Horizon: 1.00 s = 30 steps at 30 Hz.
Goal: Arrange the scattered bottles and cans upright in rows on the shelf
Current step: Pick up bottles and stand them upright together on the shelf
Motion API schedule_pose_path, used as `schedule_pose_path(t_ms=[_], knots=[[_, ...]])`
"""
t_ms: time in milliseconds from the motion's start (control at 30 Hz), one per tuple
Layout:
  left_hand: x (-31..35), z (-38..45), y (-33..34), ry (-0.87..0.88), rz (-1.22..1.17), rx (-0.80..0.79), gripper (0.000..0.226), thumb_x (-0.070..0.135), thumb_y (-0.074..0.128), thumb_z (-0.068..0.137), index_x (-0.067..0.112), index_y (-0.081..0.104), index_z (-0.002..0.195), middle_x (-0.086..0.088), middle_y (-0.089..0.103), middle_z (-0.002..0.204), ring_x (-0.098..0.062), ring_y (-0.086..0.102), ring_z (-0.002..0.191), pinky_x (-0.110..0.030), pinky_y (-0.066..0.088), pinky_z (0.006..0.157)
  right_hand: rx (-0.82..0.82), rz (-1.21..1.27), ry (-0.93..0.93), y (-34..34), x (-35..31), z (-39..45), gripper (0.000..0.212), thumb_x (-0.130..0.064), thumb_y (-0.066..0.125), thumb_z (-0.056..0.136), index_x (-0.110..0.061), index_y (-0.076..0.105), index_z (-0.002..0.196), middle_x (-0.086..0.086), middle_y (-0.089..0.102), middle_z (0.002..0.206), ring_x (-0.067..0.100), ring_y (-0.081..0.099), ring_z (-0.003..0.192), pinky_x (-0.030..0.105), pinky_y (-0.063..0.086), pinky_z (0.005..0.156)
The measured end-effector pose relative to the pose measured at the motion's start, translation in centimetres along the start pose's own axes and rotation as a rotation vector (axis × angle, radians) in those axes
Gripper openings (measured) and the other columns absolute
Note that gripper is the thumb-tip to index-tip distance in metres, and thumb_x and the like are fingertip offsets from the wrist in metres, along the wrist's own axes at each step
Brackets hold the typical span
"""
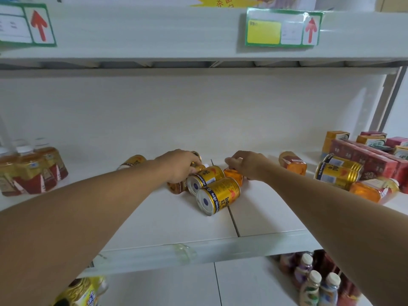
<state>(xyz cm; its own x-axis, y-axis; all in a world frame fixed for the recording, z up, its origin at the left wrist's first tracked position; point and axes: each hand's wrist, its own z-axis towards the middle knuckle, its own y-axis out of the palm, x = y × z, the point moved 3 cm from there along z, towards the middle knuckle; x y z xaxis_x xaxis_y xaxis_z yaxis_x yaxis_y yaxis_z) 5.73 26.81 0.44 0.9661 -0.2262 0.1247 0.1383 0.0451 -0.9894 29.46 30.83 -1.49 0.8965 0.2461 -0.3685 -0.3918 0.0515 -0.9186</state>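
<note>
Two gold cans lie on their sides in the middle of the white shelf [265,217]: a near can [217,195] and a second can [205,178] just behind it. My left hand [180,165] reaches over them and grips a gold can [196,156] at the back. A brown bottle [176,187] lies under that hand. My right hand [247,164] rests on a small orange bottle [234,176] lying beside the cans, fingers curled on it. Another gold can [133,161] lies to the left, and an orange bottle [292,162] to the right.
Upright tea bottles [31,171] stand at the far left. At the right lie two gold cans [337,172], an orange bottle [373,191] and red and yellow cartons [371,155]. Capped bottles [313,283] fill the lower shelf. The upper shelf carries price tags [282,28].
</note>
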Motion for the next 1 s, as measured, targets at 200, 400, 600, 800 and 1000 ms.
schedule_pose_path(t_ms=[200,400,600,800,1000], knots=[[-0.9,-2.0,-0.1,-0.057,-0.013,0.002,0.042,0.034,0.059,0.109,0.036,0.060,0.151,-0.010,0.057,0.154,-0.033,0.058,0.132,-0.044,0.049,0.108,0.024,0.180,0.137,0.2,-0.2,-0.4,0.037,-0.056,0.064,0.080,-0.037,0.065,0.112,-0.010,0.056,0.091,0.022,0.068,0.070,0.036,0.066,0.060],[-1.5,-4.3,0.0,-0.056,0.008,0.043,0.042,0.036,0.052,0.110,0.033,0.059,0.151,-0.010,0.059,0.149,-0.031,0.058,0.130,-0.042,0.049,0.108,0.058,0.159,0.149,0.2,0.6,-1.8,0.026,-0.047,0.059,0.087,-0.037,0.064,0.110,-0.001,0.065,0.090,0.018,0.063,0.078,0.031,0.051,0.061],[-2.6,-5.2,2.6,-0.078,-0.134,0.107,0.032,0.044,0.051,0.109,0.036,0.052,0.140,-0.007,0.069,0.105,-0.024,0.067,0.081,-0.034,0.054,0.072,0.173,0.117,0.124,0.8,2.1,-4.2,0.024,-0.040,0.047,0.094,-0.031,0.058,0.113,-0.001,0.060,0.085,0.014,0.054,0.075,0.031,0.039,0.059],[-2.8,-8.4,3.3,-0.160,-0.139,0.186,0.041,0.042,0.048,0.110,0.029,0.043,0.149,-0.016,0.068,0.113,-0.035,0.066,0.094,-0.045,0.055,0.087,0.154,0.041,0.034,0.7,2.7,-7.6,0.028,-0.031,0.061,0.085,-0.029,0.047,0.109,0.002,0.060,0.094,0.024,0.061,0.080,0.034,0.051,0.061],[-2.2,-13.1,2.7,-0.308,-0.104,0.074,0.051,0.047,0.049,0.108,0.025,0.036,0.153,-0.015,0.064,0.126,-0.034,0.067,0.104,-0.051,0.055,0.098,0.111,-0.023,0.043,0.5,3.6,-10.2,0.052,-0.030,0.066,0.084,-0.023,0.038,0.127,0.003,0.056,0.089,0.027,0.057,0.076,0.034,0.042,0.061]])
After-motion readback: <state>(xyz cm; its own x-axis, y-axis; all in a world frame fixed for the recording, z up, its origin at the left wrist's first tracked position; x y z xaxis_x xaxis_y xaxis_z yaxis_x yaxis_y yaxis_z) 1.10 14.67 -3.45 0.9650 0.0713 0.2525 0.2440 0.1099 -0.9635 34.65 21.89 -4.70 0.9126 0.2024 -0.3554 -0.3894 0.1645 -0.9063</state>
